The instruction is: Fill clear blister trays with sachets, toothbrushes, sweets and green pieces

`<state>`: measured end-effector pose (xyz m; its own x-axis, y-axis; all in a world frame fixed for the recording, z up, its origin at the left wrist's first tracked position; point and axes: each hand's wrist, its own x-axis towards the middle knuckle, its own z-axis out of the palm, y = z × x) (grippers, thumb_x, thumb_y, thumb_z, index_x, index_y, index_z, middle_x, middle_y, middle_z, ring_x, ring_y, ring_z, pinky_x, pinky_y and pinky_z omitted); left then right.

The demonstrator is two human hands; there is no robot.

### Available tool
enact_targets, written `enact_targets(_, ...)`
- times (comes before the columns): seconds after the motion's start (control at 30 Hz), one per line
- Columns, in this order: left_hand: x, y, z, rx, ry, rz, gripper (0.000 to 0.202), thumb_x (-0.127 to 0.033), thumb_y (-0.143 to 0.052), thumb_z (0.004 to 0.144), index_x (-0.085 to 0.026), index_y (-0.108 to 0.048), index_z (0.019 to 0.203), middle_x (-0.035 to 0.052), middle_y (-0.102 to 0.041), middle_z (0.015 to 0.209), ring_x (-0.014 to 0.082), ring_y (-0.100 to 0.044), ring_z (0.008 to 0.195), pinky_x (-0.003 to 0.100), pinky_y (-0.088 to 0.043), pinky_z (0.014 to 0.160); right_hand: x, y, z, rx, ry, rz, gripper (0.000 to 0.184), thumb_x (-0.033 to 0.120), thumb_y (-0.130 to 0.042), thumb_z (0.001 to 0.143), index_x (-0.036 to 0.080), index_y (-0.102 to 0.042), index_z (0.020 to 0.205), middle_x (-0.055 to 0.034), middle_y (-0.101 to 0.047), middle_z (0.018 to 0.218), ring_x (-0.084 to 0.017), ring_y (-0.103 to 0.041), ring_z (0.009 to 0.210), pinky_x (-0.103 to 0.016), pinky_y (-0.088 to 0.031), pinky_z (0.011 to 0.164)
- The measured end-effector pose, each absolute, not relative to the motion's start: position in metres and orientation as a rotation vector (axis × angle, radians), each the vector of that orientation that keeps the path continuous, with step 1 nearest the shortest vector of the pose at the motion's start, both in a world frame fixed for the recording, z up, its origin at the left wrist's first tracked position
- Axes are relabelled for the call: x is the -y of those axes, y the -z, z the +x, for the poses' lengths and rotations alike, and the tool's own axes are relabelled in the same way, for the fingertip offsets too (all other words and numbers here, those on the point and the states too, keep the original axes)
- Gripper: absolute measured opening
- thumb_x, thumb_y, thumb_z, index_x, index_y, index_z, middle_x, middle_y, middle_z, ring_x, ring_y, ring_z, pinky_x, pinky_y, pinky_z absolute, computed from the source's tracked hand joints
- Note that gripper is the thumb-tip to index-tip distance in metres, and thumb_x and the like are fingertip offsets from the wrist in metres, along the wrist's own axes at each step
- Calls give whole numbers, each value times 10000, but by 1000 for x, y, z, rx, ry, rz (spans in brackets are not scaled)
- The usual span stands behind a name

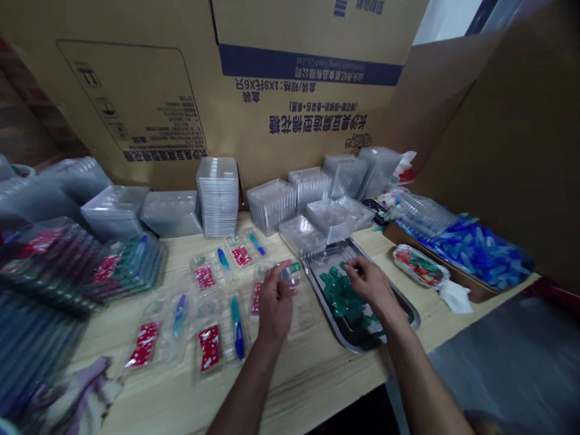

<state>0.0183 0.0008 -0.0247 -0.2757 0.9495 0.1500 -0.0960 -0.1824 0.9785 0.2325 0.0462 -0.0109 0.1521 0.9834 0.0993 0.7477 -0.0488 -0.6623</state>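
Observation:
My left hand (277,301) is over a clear blister tray (306,310), its fingers closed around a small clear plastic piece (287,275) with some green at its edge. Over the dark metal tray (346,346), my right hand (372,283) pinches a small green translucent piece (344,265). A heap of similar green pieces (341,295) lies in that tray. Left of my hands, several clear packs lie flat, each with a red patterned packet (209,346) and a blue or blue-green pen-like stick (237,329). The left fingertips partly cover one red packet (256,299).
Stacks of clear plastic trays (218,198) line the back against a large cardboard sheet (247,123). Filled packs (123,266) are piled at left near a cloth (72,406). At right stand a foil-like dish (421,267) and a box of blue sticks (484,251).

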Motion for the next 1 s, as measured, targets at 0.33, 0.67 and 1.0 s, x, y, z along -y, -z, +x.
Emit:
enact_targets(0.33, 2, 15, 16, -1320, -1644, 1391, 151, -280, -688, 870, -216, -784, 967, 80, -711, 1099, 195, -672, 1036, 299, -567, 858, -26, 3, 146, 1290, -1215, -1172, 469, 668, -688, 715, 211, -586, 723, 6, -582, 652, -151, -499, 618, -263, -402, 597)
enact_targets(0.67, -1, 20, 13, -1330, -1631, 1389, 159, -239, -654, 870, -198, -794, 933, 91, -721, 1072, 182, -689, 992, 298, -573, 838, -21, -4, 144, 1666, -660, -1396, 307, 478, -502, 828, 198, -618, 775, -37, -653, 688, -175, -564, 628, -285, -396, 618)
enact_targets(1.0, -4, 25, 10, -1338, -1622, 1384, 133, -197, -658, 847, -192, -784, 892, 104, -695, 1089, 201, -670, 1021, 320, -549, 871, -20, -2, 146, 1890, -451, -1422, 251, 400, -446, 886, 224, -535, 730, -45, -636, 667, -184, -573, 603, -285, -372, 600)
